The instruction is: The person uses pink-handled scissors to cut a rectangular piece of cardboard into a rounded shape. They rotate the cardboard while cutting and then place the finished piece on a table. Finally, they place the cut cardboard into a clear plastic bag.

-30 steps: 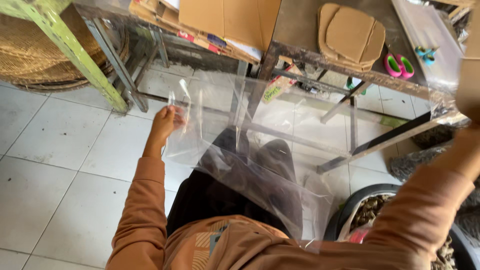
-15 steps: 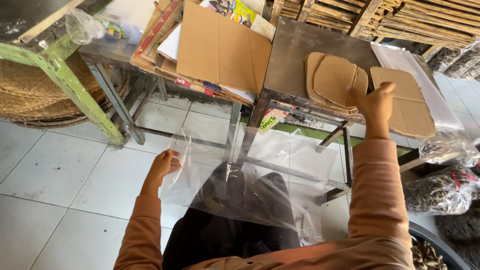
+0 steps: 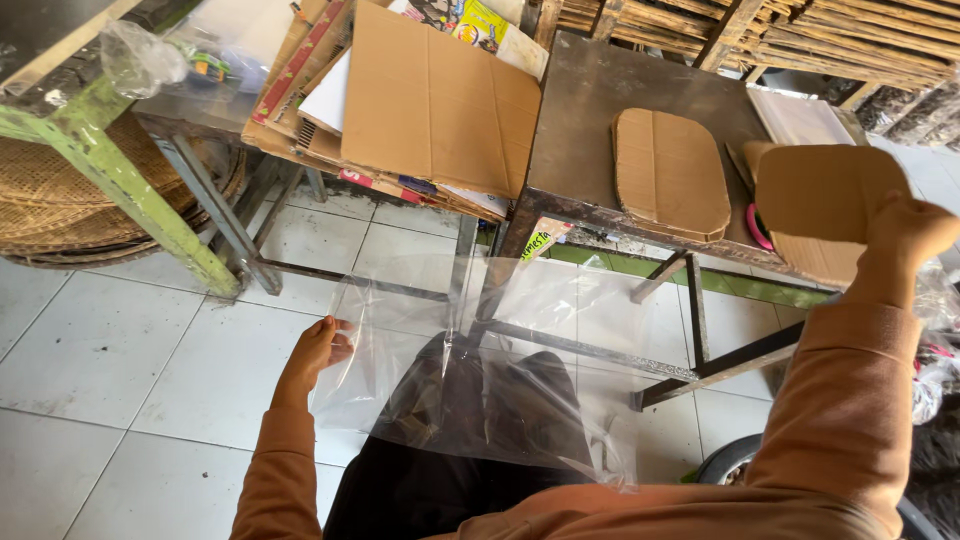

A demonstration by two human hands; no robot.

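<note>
The white tiled floor [image 3: 110,350] fills the left and lower part of my view. Ahead of me stands a dark metal table [image 3: 600,110], and to its left a lower surface carries a heap of flattened cardboard [image 3: 430,100]. A green-painted post [image 3: 120,180] slants at the far left, with a woven basket [image 3: 40,190] behind it. Across my dark-clothed lap lies a clear plastic bag [image 3: 500,370], wide and limp, its upper edge raised toward the table frame. On the tabletop rests a stack of rounded cardboard sheets [image 3: 670,170], and beside its right edge a pink object [image 3: 758,228] peeks out, mostly hidden.

My right hand [image 3: 905,235] is raised at the right of the table, closed on the lower corner of a single rounded cardboard sheet [image 3: 825,190], which it holds up tilted above the table's right end. My left hand [image 3: 318,348] pinches the left edge of the bag, fingers curled onto the film, holding that side up off my lap.
</note>
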